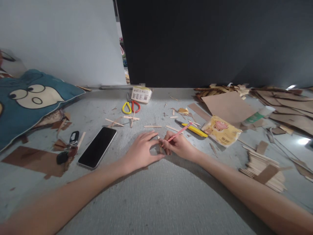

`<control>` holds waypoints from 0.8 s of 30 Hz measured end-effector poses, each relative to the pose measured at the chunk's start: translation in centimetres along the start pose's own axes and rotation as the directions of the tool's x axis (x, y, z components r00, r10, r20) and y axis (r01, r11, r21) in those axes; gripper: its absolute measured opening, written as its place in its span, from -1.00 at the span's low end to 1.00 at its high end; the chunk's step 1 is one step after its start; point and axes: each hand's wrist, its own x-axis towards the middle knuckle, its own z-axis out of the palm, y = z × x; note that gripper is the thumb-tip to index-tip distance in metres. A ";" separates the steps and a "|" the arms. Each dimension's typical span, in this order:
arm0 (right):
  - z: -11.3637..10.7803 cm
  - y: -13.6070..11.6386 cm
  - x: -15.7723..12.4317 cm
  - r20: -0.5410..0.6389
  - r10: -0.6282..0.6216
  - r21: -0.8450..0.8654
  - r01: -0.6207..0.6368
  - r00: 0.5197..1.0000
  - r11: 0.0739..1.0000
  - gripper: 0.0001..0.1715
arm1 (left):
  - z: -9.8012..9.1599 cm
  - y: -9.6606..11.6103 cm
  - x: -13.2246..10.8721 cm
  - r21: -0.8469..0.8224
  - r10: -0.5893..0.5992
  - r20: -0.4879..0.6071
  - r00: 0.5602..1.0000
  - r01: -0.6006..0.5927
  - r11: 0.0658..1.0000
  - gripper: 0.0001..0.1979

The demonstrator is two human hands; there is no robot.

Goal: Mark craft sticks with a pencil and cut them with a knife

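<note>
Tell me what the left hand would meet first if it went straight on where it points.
The left hand would likely meet the short wooden stick first, then the right hand holding the pink pencil; exact depth is unclear from this view.

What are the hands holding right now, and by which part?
The right hand grips a pink pencil near its lower end. The left hand is at a wooden stick; whether it grips that cannot be told.

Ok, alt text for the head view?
The right hand holds a pink pencil beside the left hand, with a small wooden stick between them on a gray table. A black phone lies left, a yellow cutter right.
</note>
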 end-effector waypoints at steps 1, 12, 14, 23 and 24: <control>0.0 0.0 0.0 -0.003 -0.002 0.003 0.002 1.000 1.000 -0.41 | 0.0 0.0 0.0 -0.001 -0.003 0.001 1.000 0.003 1.000 -0.57; -0.1 0.2 0.0 0.014 -0.026 -0.015 0.026 1.000 1.000 -0.41 | 0.1 0.0 0.0 0.016 0.011 -0.003 1.000 -0.011 1.000 -0.55; -0.1 0.1 -0.1 0.018 -0.023 -0.017 0.023 1.000 1.000 -0.40 | 0.1 0.0 0.1 0.005 0.009 -0.005 1.000 -0.009 1.000 -0.55; -0.1 0.1 0.0 0.013 0.004 -0.041 -0.004 1.000 0.999 -0.38 | -0.1 0.1 0.0 -0.004 0.005 -0.004 1.000 -0.005 1.000 -0.58; -0.1 0.0 0.0 0.012 0.002 -0.041 -0.001 1.000 0.999 -0.39 | -0.1 0.2 0.0 -0.007 -0.001 -0.002 1.000 0.001 1.000 -0.57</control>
